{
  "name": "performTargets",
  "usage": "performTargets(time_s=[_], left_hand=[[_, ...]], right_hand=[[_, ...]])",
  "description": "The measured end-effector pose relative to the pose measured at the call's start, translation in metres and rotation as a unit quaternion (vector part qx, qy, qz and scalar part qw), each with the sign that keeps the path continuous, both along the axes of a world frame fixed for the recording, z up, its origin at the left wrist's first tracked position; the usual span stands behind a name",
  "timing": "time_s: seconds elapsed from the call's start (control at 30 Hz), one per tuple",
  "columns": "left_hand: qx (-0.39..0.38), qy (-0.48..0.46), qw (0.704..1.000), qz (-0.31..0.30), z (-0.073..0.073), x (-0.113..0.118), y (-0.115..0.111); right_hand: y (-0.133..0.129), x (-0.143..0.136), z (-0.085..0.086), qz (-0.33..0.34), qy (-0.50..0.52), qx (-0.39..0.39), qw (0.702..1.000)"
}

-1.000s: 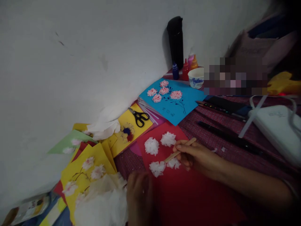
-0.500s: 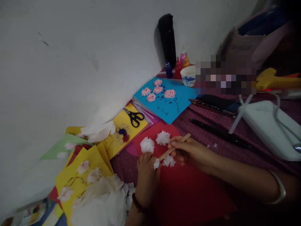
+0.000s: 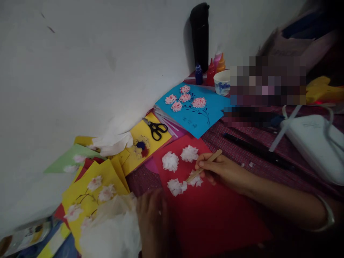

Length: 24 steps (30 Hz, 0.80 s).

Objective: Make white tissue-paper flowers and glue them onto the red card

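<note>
My right hand (image 3: 215, 168) pinches a flat wooden stick (image 3: 205, 165) over a red sheet (image 3: 215, 218). The stick's lower tip meets the right edge of a white paper flower (image 3: 176, 187) at the lower left. Two more white flowers (image 3: 170, 161) (image 3: 189, 153) sit above it, and a fourth (image 3: 196, 179) lies partly behind the stick. My left hand (image 3: 152, 215), smeared by motion, is left of the red sheet, beside a heap of white tissue (image 3: 113, 229); what its fingers do is unclear.
Black scissors (image 3: 156, 129) lie on yellow paper (image 3: 134, 161). Behind are a blue sheet with pink flowers (image 3: 215, 107), paint bottles (image 3: 211, 71), a paper cup (image 3: 222, 82) and a black bottle (image 3: 199, 36). A white device (image 3: 317, 143) and black pen (image 3: 258, 151) are at right.
My left hand has moved off the red sheet, down and left toward the tissue heap, uncovering the lower-left flower. The white piece at the stick's tip now sits against that flower. The view has shifted slightly.
</note>
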<state>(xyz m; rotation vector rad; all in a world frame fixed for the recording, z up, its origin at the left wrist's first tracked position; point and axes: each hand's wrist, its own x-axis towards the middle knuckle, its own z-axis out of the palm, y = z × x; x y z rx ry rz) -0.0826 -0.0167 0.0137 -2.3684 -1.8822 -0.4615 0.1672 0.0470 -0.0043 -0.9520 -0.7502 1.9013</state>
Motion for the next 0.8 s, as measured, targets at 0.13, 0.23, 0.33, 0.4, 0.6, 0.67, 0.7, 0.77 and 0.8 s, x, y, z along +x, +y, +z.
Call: performTargets(time_s=[0.13, 0.23, 0.33, 0.4, 0.6, 0.67, 0.7, 0.77, 0.8], left_hand=[[-0.112, 0.019, 0.990, -0.087, -0.004, 0.033, -0.004], [-0.148, 0.053, 0.985, -0.064, -0.006, 0.045, -0.002], [-0.139, 0.078, 0.986, -0.055, -0.010, 0.046, -0.002], [-0.119, 0.078, 0.988, -0.056, -0.014, 0.045, -0.003], [-0.112, -0.010, 0.992, -0.054, -0.027, 0.046, 0.004], [-0.137, -0.108, 0.985, -0.013, -0.029, 0.044, 0.008], [-0.151, -0.155, 0.976, 0.011, -0.029, 0.042, 0.010], [-0.176, -0.217, 0.959, 0.045, -0.030, 0.037, 0.013], [-0.185, -0.231, 0.954, 0.054, -0.030, 0.035, 0.014]], right_hand=[[0.002, 0.001, -0.002, -0.002, -0.023, 0.020, 1.000], [0.003, 0.000, -0.002, 0.004, -0.038, 0.025, 0.999], [0.002, -0.001, -0.001, 0.016, -0.050, 0.028, 0.998], [0.001, -0.001, -0.001, 0.023, -0.060, 0.033, 0.997], [-0.001, -0.002, -0.001, 0.052, -0.116, 0.056, 0.990], [-0.003, -0.002, 0.000, 0.064, -0.138, 0.072, 0.986], [-0.003, -0.003, 0.001, 0.069, -0.148, 0.081, 0.983], [-0.005, -0.004, 0.003, 0.076, -0.168, 0.102, 0.978], [-0.007, -0.005, 0.003, 0.079, -0.176, 0.113, 0.975]])
